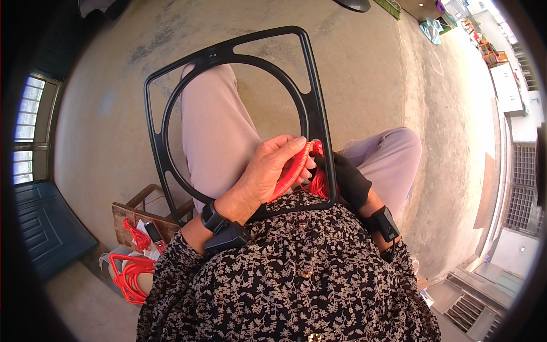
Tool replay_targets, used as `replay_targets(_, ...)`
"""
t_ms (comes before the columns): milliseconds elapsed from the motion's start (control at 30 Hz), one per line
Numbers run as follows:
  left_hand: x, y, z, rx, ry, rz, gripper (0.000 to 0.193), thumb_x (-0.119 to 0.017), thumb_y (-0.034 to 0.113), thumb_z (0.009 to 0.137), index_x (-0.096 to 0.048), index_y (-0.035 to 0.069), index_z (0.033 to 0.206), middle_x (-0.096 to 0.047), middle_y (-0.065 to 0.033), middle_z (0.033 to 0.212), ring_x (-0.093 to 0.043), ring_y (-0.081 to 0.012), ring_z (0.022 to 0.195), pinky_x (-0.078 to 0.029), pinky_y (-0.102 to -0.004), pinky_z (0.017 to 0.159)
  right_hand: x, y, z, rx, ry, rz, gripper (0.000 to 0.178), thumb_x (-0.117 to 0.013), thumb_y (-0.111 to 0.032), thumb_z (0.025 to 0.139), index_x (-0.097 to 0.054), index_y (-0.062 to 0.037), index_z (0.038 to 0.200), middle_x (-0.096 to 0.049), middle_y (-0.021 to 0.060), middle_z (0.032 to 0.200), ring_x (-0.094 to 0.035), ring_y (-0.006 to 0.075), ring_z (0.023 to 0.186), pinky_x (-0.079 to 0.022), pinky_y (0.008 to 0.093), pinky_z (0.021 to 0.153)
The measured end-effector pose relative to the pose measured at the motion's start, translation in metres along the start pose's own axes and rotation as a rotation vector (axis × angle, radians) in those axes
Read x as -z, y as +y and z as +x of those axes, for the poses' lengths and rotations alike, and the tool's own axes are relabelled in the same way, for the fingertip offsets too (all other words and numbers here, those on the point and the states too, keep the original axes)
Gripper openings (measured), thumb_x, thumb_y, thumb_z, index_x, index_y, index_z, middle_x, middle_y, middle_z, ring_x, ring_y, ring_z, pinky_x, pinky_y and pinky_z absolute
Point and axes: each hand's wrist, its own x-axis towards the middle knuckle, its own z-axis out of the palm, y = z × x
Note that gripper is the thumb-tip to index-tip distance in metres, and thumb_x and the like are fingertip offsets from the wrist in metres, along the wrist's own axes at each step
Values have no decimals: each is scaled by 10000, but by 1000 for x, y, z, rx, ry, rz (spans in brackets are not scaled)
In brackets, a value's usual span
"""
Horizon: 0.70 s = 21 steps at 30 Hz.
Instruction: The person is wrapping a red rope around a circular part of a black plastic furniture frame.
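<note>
A black square frame (315, 101) with a round ring inside rests across my lap, tilted. Red cord is wound closely around the lower right part of the ring, forming a wrapped stretch (292, 175). My left hand (263, 168), bare, pinches this stretch, thumb on top and fingers curled below. At the frame's right side, my right hand (352, 183), in a black glove, is closed by a bundle of loose red cord (320, 183). Its fingertips are partly hidden behind the frame and cord. The rest of the ring is bare black.
A wooden stool (126, 227) at my lower left bears a red bundle (135, 235) and a small dark handheld device (152, 232). Red coils (130, 279) lie beside it. A blue door (51, 231) is far left. A broom (390, 7) and a bag (431, 31) lie farther off.
</note>
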Motion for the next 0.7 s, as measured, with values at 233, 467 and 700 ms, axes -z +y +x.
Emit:
replay_targets(233, 0, 1, -1, -10, -22, 3, 198, -534, 223, 933, -562, 27, 931, -644, -125, 753, -626, -168, 561, -509, -245, 508, -8, -15, -10, 130, 20, -95, 338, -498, -233, 932, -527, -12, 1186, -634, 83, 982, -618, 133, 846, -512, 249, 702)
replay_targets(467, -2, 3, -3, 3, 7, 61, 212, -518, 234, 940, -557, 27, 912, -636, -112, 747, -620, -163, 575, -505, -244, 520, -17, -21, -13, -60, 2, 326, 444, -412, -395, 964, -549, -25, 1167, -637, 68, 940, -609, 121, 793, -506, 259, 689)
replay_targets(700, -5, -2, -2, 41, -18, 39, 223, -514, 238, 944, -552, 21, 911, -631, -110, 750, -618, -157, 578, -500, -247, 507, -19, -42, -2, 85, -58, -72, 773, -212, -686, 888, -557, -44, 1145, -617, 30, 909, -574, 95, 790, -479, 234, 698)
